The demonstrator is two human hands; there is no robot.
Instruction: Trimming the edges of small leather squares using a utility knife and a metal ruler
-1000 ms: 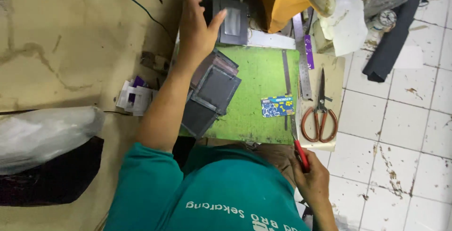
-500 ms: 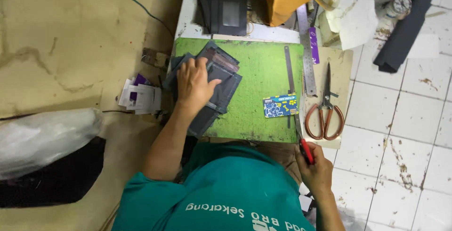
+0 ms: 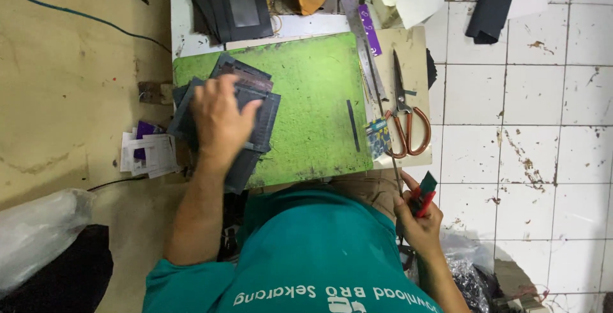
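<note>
Nearest, low on the right, the right hand [image 3: 418,220] is curled tight around a red-handled cutter [image 3: 424,195], while farther off the left hand [image 3: 220,118] lies flat, fingers loosely spread, atop the stack of dark leather pieces [image 3: 255,105] at the green cutting mat's [image 3: 313,96] left edge.

Beside your green cutting mat [image 3: 313,89] you have orange-handled scissors [image 3: 403,116] and a steel ruler [image 3: 357,26] on the worktop [image 3: 415,51], a second pile of dark pieces [image 3: 230,7] above, paper slips [image 3: 148,155] on the floor [image 3: 70,89].
</note>
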